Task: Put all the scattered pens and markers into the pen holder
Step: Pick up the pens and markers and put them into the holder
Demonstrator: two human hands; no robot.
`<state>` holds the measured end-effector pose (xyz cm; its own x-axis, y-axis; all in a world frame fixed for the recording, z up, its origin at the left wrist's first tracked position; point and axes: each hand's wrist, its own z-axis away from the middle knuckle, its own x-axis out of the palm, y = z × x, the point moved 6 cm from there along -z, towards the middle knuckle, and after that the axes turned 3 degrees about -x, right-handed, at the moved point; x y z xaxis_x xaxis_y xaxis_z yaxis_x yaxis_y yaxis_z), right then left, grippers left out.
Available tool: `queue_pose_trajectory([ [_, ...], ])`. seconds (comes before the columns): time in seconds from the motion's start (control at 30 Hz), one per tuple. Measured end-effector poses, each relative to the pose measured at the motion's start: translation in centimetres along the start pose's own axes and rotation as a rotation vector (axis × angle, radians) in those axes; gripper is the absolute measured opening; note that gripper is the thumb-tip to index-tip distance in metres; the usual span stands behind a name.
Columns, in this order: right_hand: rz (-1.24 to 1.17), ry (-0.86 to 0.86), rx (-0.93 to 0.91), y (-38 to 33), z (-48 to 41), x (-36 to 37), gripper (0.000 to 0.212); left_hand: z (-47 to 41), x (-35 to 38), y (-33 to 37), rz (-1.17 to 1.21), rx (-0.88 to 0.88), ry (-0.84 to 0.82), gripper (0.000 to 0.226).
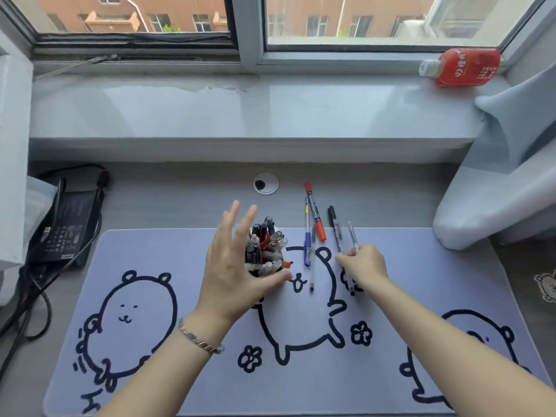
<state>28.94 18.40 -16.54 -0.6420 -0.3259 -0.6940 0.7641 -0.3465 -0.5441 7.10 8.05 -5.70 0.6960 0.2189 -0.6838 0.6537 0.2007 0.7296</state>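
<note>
A pen holder (266, 267) packed with several pens stands on the lilac desk mat (301, 371), mostly hidden behind my left hand (233, 266). That hand is spread against the holder's left side, thumb under its front. To the right lie a blue pen (307, 236), a thin dark-tipped pen (312, 266), a red-capped marker (315, 213) and a black pen (334, 225). My right hand (365, 264) pinches a clear pen (352, 236) that lies on the mat, with another pen's tip (351, 285) showing below the fingers.
A black power adapter (64, 230) with cables sits at the left desk edge. A cable grommet (266, 183) is behind the holder. A red drink bottle (463, 67) lies on the window sill. Grey curtain fabric (496, 191) hangs over the desk's right side.
</note>
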Motion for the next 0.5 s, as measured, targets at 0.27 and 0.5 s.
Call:
queue_pose_trajectory([
  [0.27,-0.578,-0.013,-0.281,-6.0,5.8,-4.3,0.011,-0.1,0.4,0.2,0.012,0.063,0.154,0.04],
  [0.5,-0.772,-0.101,-0.513,-10.7,10.3,-1.8,0.005,0.2,0.7,-0.3,0.161,0.044,0.108,0.037],
])
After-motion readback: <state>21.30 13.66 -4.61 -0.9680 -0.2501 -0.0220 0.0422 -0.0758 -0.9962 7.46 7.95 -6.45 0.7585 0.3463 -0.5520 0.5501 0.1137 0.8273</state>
